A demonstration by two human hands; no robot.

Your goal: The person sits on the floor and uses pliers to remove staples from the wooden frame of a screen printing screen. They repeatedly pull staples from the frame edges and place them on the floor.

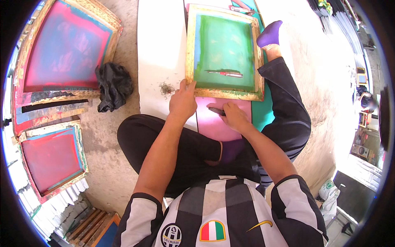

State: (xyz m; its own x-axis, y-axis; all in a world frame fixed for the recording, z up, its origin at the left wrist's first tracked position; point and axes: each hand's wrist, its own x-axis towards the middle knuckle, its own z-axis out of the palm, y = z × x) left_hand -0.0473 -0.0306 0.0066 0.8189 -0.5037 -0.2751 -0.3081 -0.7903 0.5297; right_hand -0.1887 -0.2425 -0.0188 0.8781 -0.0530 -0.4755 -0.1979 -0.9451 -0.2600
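Note:
A wooden screen-printing frame [189, 49] with green and blue mesh lies flat in front of me. At its near left corner, my left hand [183, 101] grips the wood with curled fingers. My right hand [236, 117] is closed round a dark, narrow hand tool [216, 111] just short of the frame's near edge; its exact kind is unclear. A screwdriver [230, 74] with a red and clear handle rests on the mesh. Left of the frame is a small heap of thin, dark bits [166, 88]. Pink sheeting [212, 125] lies beneath the right hand.
More screen frames [111, 41] [84, 150] stand at the left, beside a crumpled black plastic bag [114, 87]. White board [161, 41] and green sheeting [263, 113] flank the work. Beyond the frame, another hand [242, 3] shows near a utility knife [240, 9].

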